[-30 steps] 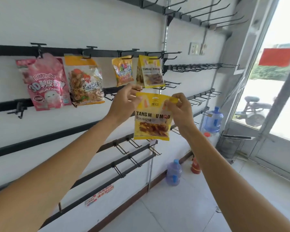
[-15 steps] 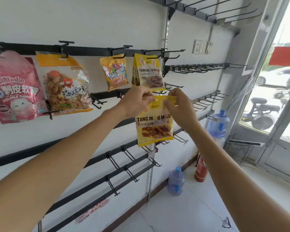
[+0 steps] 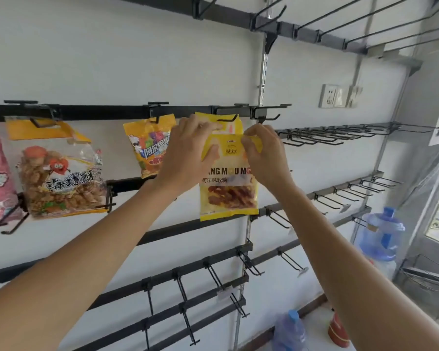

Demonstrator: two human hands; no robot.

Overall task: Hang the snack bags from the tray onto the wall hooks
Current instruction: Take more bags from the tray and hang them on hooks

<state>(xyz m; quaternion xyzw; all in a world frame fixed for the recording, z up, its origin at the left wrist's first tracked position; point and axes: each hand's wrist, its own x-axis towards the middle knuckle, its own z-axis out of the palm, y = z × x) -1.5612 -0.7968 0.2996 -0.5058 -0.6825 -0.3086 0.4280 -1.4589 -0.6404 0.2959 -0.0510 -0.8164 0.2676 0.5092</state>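
Mostly white wall (image 3: 112, 59) with black hook rails (image 3: 107, 112); a socket plate (image 3: 332, 95) sits at two o'clock, a blue water jug (image 3: 380, 234) at four. Left hand (image 3: 185, 150) and right hand (image 3: 264, 153) pinch the yellow snack bag (image 3: 228, 198) by its top, fingers (image 3: 205, 126) curled, just under a hook (image 3: 227, 119) at twelve; print reads "可乐味软糖".

i've lifted the yellow candy bag (image 3: 228, 188) from chest height up to the top rail, my left hand (image 3: 188, 153) and right hand (image 3: 264, 154) now pinching its header right at the black hook (image 3: 227, 119), in front of the matching bags.
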